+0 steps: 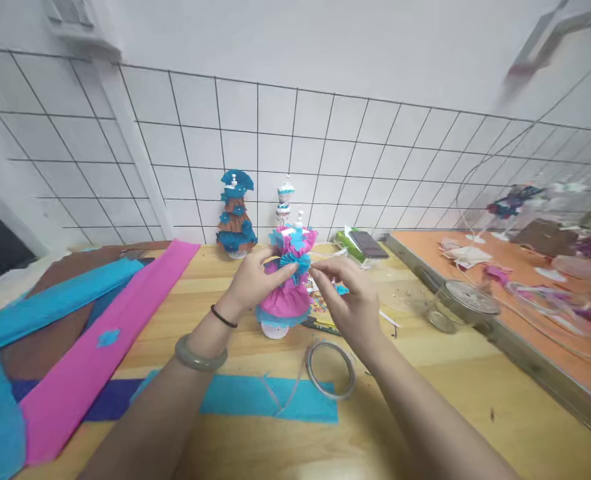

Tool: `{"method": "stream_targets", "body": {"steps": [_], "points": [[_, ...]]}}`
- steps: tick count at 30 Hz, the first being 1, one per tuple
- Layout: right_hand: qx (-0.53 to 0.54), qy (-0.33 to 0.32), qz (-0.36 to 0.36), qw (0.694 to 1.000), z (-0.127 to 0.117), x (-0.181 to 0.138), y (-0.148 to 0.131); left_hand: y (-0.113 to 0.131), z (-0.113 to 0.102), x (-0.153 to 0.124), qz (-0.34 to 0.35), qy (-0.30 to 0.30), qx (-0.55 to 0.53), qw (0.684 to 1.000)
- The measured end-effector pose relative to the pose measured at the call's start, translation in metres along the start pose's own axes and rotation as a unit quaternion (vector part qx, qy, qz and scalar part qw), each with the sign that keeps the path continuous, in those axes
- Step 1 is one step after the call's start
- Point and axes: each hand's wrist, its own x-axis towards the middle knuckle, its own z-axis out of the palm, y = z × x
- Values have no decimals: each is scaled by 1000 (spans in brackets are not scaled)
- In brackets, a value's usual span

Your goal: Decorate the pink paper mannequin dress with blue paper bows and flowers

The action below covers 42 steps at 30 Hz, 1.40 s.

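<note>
A small dress-form figure in pink and blue crepe paper [286, 300] stands on a round white base in front of me. My left hand [258, 277] is closed around its waist from the left, thumb pressed on a pleated blue paper ruffle [296, 262]. At the ruffle's right edge, my right hand [351, 293] is closed in a pinch. Whatever is between those fingertips is too small to make out. Below the hands, a roll of narrow tape [331, 369] lies on the table, partly over a blue paper strip [270, 398].
Behind stand a brown-and-blue paper figure [236, 220] and a white figure [285, 200]. Pink crepe paper [110, 347] and other coloured sheets cover the left side. A phone [368, 245] lies at the back right. Beyond a raised edge, an orange table [530, 300] holds mixed craft scraps.
</note>
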Motion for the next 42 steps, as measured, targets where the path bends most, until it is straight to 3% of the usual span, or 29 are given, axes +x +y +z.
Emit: {"method": "stream_targets", "body": {"steps": [5, 12, 24, 31, 42], "points": [[4, -15, 5, 1000, 16, 1, 3, -6, 5, 4, 4, 7, 5, 1000], [12, 18, 73, 997, 24, -1, 15, -2, 4, 3, 7, 3, -12, 1000], [-1, 31, 37, 999, 25, 1, 15, -3, 5, 3, 4, 0, 2, 1000], [-57, 5, -15, 998, 26, -1, 18, -1, 6, 4, 0, 21, 16, 1000], [-14, 7, 5, 1000, 27, -2, 19, -2, 6, 2, 4, 17, -2, 1000]]}}
